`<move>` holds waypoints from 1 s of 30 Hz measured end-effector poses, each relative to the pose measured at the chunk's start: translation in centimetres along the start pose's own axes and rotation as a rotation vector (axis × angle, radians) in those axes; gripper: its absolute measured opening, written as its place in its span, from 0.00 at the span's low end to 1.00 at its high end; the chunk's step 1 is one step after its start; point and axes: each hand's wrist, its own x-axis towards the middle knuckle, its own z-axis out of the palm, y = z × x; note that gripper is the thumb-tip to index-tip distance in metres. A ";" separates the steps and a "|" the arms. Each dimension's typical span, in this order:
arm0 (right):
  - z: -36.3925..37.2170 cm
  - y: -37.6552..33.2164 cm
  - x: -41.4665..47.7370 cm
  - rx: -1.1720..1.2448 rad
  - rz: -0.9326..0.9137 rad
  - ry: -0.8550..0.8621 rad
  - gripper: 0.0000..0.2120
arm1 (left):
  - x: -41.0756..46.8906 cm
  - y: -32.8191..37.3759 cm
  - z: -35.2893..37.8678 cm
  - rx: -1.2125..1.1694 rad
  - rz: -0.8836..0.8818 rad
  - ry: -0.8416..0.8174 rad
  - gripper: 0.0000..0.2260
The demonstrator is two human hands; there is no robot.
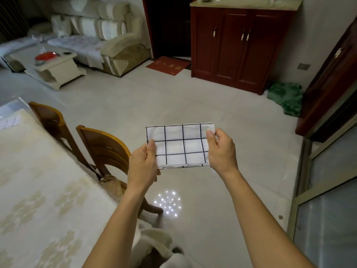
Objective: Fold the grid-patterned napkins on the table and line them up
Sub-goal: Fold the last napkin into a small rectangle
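Observation:
A white napkin with a black grid (179, 146), folded into a small rectangle, hangs in the air over the floor, to the right of the table. My left hand (143, 165) pinches its lower left edge, thumb on top. My right hand (222, 149) pinches its right edge near the upper corner. The table (38, 190) with its cream patterned cloth fills the lower left. Another grid-patterned napkin (8, 122) lies on the table's far left end, partly cut off by the frame edge.
Two wooden chairs (104, 149) stand against the table's right side. A red-brown cabinet (241, 47) is at the back, a green cloth (286, 97) on the floor beside it. A sofa (108, 35) and a low coffee table (50, 62) sit at the far left.

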 end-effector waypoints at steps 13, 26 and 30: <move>0.9 2.8 18.5 -0.060 0.016 0.022 0.19 | 17.3 1.2 9.7 -0.154 -0.082 0.012 0.26; 11.3 4.8 37.9 0.072 0.080 -0.073 0.21 | 36.5 -0.8 11.5 -0.113 -0.168 0.099 0.25; 16.8 6.0 45.2 0.164 0.080 -0.186 0.24 | 43.1 -1.9 12.1 -0.085 -0.205 0.211 0.23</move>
